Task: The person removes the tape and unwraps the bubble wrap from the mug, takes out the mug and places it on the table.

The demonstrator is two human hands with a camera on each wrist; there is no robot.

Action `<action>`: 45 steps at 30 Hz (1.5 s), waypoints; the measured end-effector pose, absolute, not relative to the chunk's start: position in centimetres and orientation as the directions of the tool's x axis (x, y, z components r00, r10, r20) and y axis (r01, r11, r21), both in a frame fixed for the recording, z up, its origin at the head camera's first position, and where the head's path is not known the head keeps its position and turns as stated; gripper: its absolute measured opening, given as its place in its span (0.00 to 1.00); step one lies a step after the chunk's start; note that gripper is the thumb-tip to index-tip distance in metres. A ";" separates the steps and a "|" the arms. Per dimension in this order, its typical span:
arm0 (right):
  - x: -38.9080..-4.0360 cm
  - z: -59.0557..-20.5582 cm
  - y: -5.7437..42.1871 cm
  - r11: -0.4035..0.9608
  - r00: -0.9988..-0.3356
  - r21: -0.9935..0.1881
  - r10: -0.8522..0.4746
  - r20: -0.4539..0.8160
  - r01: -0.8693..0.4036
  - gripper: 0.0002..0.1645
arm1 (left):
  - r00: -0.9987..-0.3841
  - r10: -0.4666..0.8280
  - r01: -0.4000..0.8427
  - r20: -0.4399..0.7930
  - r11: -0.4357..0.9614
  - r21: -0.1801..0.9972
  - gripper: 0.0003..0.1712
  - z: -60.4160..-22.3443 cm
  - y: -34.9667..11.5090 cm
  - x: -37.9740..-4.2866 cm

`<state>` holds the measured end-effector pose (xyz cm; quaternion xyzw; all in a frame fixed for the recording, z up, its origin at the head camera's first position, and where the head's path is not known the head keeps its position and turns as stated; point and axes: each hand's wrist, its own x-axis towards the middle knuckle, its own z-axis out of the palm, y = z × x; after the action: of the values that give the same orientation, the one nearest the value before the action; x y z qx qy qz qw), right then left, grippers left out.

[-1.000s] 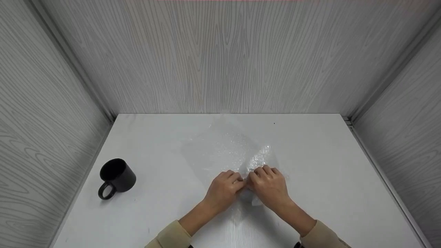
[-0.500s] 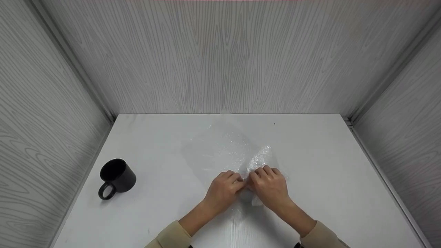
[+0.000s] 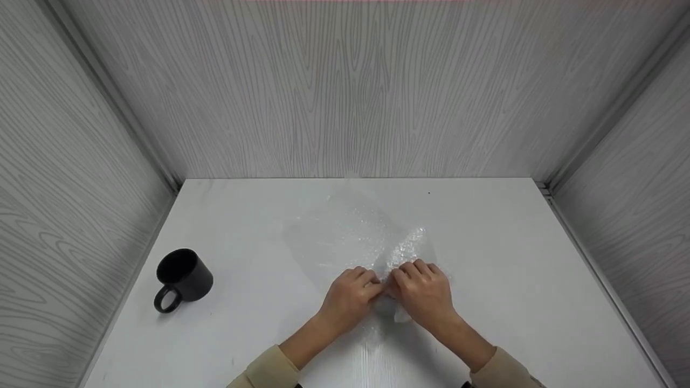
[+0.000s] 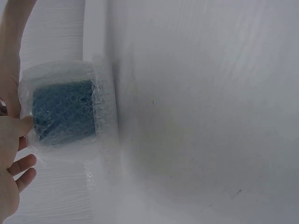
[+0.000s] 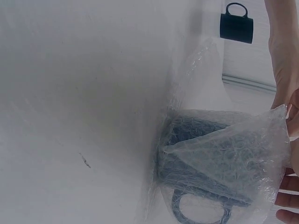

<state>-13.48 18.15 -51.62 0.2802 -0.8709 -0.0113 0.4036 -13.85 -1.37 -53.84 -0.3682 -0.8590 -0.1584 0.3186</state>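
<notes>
A sheet of clear bubble wrap [image 3: 345, 231] lies on the white table, its near part drawn up around a dark mug [image 4: 64, 112]. That mug's handle [image 5: 202, 212] shows through the plastic in the right wrist view. At the top of the bundle my left hand [image 3: 349, 299] pinches the wrap with thumb and fingers. Close beside it, my right hand [image 3: 423, 291] grips a gathered fold of the same plastic. From the head view, both hands mostly cover the wrapped mug. In the right wrist view a pointed flap [image 5: 224, 158] is folded across its side.
A second, unwrapped black mug [image 3: 186, 277] stands at the left of the table, handle toward the near left. Wood-patterned grey panels [image 3: 345, 91] enclose the table at the back and both sides. A flat part of the wrap reaches toward the back edge.
My right hand has shifted very slightly to the right and toward me. The left hand, the wrap and the unwrapped mug look the same.
</notes>
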 end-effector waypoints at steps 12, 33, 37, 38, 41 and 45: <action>-13.1 -51.2 18.6 0.853 -0.533 0.190 -0.461 0.710 -0.486 0.12 | -0.527 0.548 0.735 0.650 0.677 0.025 0.02 -53.9 -1.5 -13.9; -12.3 -50.0 19.9 0.865 -0.523 0.184 -0.437 0.732 -0.467 0.12 | -0.546 0.550 0.725 0.632 0.688 0.027 0.06 -53.6 -1.4 -13.8; -12.3 -49.9 20.2 0.861 -0.512 0.184 -0.439 0.739 -0.473 0.11 | -0.549 0.549 0.724 0.630 0.689 0.031 0.05 -53.6 -1.4 -13.8; -12.2 -49.8 20.3 0.861 -0.511 0.183 -0.439 0.739 -0.475 0.11 | -0.549 0.550 0.724 0.630 0.689 0.030 0.05 -53.6 -1.4 -13.8; -12.1 -49.8 20.6 0.859 -0.510 0.175 -0.437 0.741 -0.482 0.12 | -0.543 0.549 0.724 0.635 0.689 0.023 0.05 -53.7 -1.4 -13.8; -12.0 -49.7 20.9 0.863 -0.522 0.168 -0.432 0.736 -0.477 0.12 | -0.541 0.548 0.725 0.638 0.688 0.023 0.06 -53.8 -1.4 -13.8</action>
<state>-11.96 20.90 -49.67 0.2607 -0.8718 0.0273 0.4137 -13.83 -1.43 -53.77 -0.3675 -0.8659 -0.1439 0.3072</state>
